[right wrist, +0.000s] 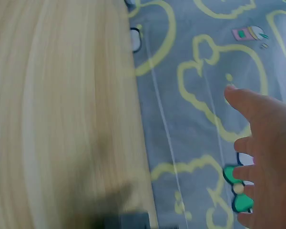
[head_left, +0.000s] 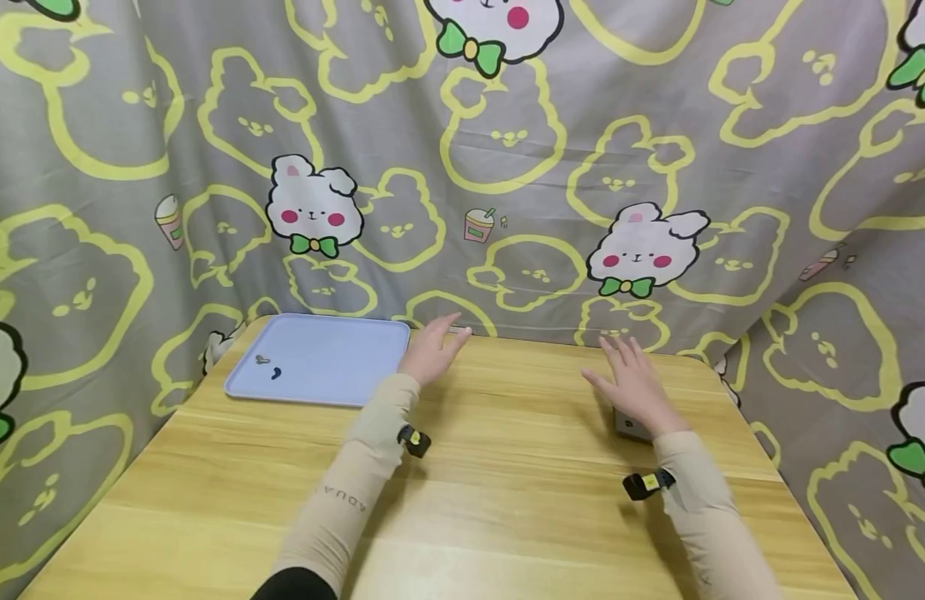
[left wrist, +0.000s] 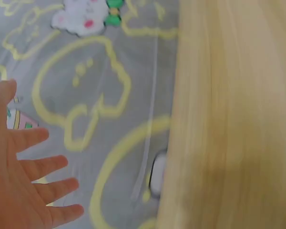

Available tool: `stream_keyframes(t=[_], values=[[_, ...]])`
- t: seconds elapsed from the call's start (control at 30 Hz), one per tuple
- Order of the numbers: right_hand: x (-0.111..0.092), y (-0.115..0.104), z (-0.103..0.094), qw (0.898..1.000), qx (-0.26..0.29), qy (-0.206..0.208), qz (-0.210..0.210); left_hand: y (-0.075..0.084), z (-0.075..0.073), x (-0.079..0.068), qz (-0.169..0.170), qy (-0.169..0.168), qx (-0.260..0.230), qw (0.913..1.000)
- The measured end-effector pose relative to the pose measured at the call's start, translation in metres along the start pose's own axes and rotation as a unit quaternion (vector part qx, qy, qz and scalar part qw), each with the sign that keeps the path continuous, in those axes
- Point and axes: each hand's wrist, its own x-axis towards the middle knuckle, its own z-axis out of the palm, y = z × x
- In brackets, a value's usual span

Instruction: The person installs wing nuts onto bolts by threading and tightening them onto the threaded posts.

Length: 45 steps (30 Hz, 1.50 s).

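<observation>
My left hand [head_left: 435, 348] hovers above the table by the right edge of a light blue tray [head_left: 342, 350], its fingers spread and holding nothing. In the left wrist view, the left hand [left wrist: 19, 181] shows straight, parted fingers. On the right, my right hand [head_left: 637, 387] is raised over the table, fingers extended and palm bare. Partly hidden under it stands a small grey box-like thing [head_left: 632, 427]; its kind cannot be made out. The right wrist view shows the right hand [right wrist: 267, 148] with nothing in it, and a dark edge of something [right wrist: 133, 220] at the bottom.
On the tray's left part lie a small metal piece [head_left: 262, 360] and a small dark curved piece [head_left: 276, 373]. The wooden table [head_left: 507, 500] ends at a grey patterned curtain [head_left: 402, 208] behind and at both sides. Each wrist wears a black strapped camera.
</observation>
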Motion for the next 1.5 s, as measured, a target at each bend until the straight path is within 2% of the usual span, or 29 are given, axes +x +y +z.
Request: stream_keyframes(t=[0.07, 0.2, 0.3, 0.4, 0.47, 0.53, 0.67, 0.8, 0.83, 1.0, 1.13, 1.3, 1.5], values=[[-0.013, 0.01, -0.004, 1.0, 0.019, 0.008, 0.006, 0.009, 0.011, -0.003, 0.003, 0.006, -0.064, 0.9979], [-0.038, 0.03, -0.009, 0.998, 0.054, 0.035, 0.017, 0.027, 0.034, -0.009, 0.005, 0.015, -0.169, 0.9854], [-0.051, 0.043, -0.014, 0.994, 0.088, 0.047, 0.033, 0.04, 0.052, -0.013, -0.005, 0.005, -0.211, 0.9776], [-0.058, 0.054, -0.017, 0.99, 0.118, 0.049, 0.054, 0.052, 0.071, -0.016, -0.024, -0.019, -0.233, 0.9719], [-0.061, 0.059, -0.017, 0.988, 0.127, 0.044, 0.073, 0.061, 0.084, -0.019, -0.033, -0.041, -0.257, 0.9651], [-0.063, 0.064, -0.016, 0.986, 0.132, 0.04, 0.09, 0.069, 0.097, -0.021, -0.04, -0.06, -0.287, 0.9551], [-0.065, 0.07, -0.013, 0.984, 0.131, 0.02, 0.122, 0.083, 0.123, -0.024, -0.063, -0.099, -0.351, 0.929], [-0.066, 0.077, -0.008, 0.981, 0.123, -0.009, 0.15, 0.091, 0.15, -0.025, -0.101, -0.129, -0.392, 0.9053], [-0.066, 0.079, -0.006, 0.98, 0.123, -0.015, 0.157, 0.093, 0.157, -0.025, -0.112, -0.137, -0.405, 0.8972], [-0.068, 0.085, 0.0, 0.972, 0.151, -0.009, 0.181, 0.101, 0.184, -0.028, -0.153, -0.171, -0.462, 0.8567], [-0.07, 0.089, 0.004, 0.965, 0.18, -0.008, 0.19, 0.107, 0.2, -0.029, -0.164, -0.186, -0.49, 0.8359], [-0.071, 0.09, 0.008, 0.963, 0.193, -0.023, 0.185, 0.112, 0.213, -0.03, -0.171, -0.187, -0.512, 0.8211], [-0.072, 0.09, 0.011, 0.959, 0.213, -0.021, 0.184, 0.116, 0.223, -0.028, -0.172, -0.184, -0.514, 0.82]])
